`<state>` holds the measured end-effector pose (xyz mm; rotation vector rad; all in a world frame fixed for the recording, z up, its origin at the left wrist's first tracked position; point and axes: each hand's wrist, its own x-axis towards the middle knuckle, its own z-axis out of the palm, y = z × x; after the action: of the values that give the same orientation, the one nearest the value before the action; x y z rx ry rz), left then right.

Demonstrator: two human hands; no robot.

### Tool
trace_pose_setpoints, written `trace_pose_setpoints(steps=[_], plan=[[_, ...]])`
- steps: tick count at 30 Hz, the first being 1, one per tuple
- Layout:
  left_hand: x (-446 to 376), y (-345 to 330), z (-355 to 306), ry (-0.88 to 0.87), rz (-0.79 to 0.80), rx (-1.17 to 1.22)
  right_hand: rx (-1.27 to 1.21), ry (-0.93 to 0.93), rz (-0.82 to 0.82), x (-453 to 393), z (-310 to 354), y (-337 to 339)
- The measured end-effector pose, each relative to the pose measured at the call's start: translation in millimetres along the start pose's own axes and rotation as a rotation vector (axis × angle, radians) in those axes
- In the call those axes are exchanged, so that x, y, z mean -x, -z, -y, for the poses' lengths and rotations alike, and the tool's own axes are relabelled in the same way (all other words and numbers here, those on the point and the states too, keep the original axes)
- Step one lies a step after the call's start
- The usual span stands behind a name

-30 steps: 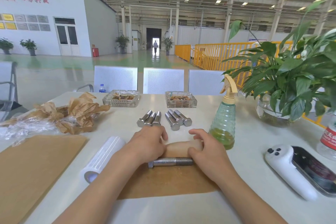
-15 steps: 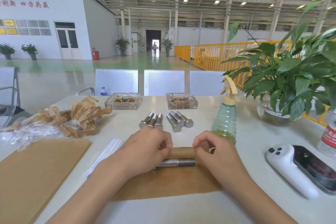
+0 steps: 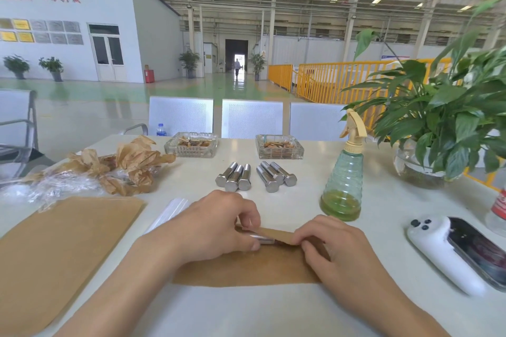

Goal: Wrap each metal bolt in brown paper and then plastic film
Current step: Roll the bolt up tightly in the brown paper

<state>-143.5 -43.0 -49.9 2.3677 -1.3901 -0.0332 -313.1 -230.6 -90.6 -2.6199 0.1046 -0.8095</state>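
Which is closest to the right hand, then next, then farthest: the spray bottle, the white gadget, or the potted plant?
From the right hand:
1. Spray bottle, just beyond the hand, slightly right.
2. White gadget, farther right, near the table edge.
3. Potted plant, far right corner.

On the white table (image 3: 273,314) stand two square glass ashtrays (image 3: 191,144) at the far edge, a green ribbed plastic spray bottle (image 3: 343,180) to their right, a leafy green plant in a clear glass bowl (image 3: 443,128) beyond it, and a white-cased phone (image 3: 462,252) near the right edge. Three white perforated chair backs (image 3: 252,119) line the far side.
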Motion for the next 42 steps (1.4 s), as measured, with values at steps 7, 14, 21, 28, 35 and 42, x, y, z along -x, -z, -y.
trace_pose_setpoints(steps=[7,14,21,28,35,42], plan=[[3,-6,5,0.005,-0.170,0.109,-0.225,-0.116,-0.127,-6,0,0],[2,-7,4,-0.046,-0.245,-0.065,-0.139,-0.126,-0.198,-7,-6,-2],[8,-11,-2,-0.169,-0.372,-0.198,-0.090,-0.130,-0.175,-7,-8,-4],[14,-7,1,-0.174,-0.239,-0.065,-0.051,-0.131,-0.101,-1,-6,-3],[4,-2,3,-0.083,-0.176,0.075,0.014,-0.093,-0.008,2,-3,-4],[-6,-7,2,0.011,-0.031,0.064,0.097,-0.059,0.075,13,-5,5]])
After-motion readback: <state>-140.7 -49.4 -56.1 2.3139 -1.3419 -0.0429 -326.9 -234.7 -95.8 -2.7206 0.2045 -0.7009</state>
